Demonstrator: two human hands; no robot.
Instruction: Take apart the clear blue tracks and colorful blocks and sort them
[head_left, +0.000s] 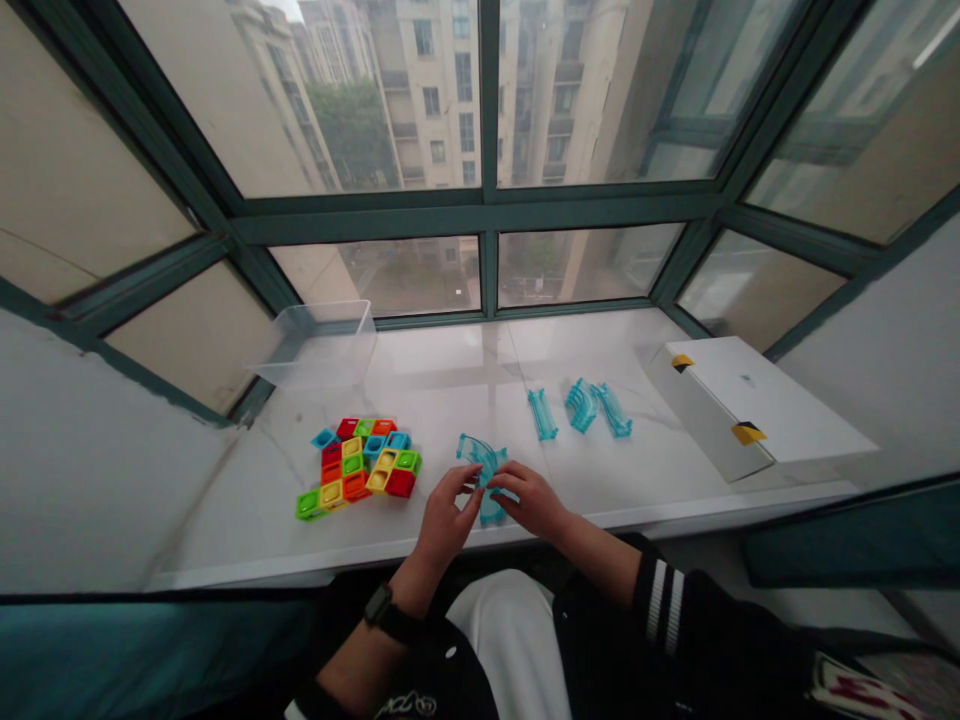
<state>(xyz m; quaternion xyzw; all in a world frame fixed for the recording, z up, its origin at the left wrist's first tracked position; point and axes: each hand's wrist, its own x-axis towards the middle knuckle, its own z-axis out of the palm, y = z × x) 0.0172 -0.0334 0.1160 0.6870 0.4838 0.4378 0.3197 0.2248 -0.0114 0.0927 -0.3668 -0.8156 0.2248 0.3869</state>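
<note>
Between my two hands are clear blue plastic track pieces (484,453), one of them curved, near the front edge of the white sill. My left hand (448,508) pinches them from the left side with thumb and fingers. From the right, my right hand (531,497) closes its fingertips on the same pieces. Fingers partly cover them, so I cannot tell whether the pieces are joined. Left of my hands lies a cluster of coloured blocks (352,464) in red, yellow, green, orange and blue.
Beyond my right hand lie a straight blue track piece (542,414), a curved track piece (581,405) and another track piece (613,411). A clear plastic bin (319,350) stands at the back left. On the right sits a white box (757,400). Windows enclose the sill (442,370).
</note>
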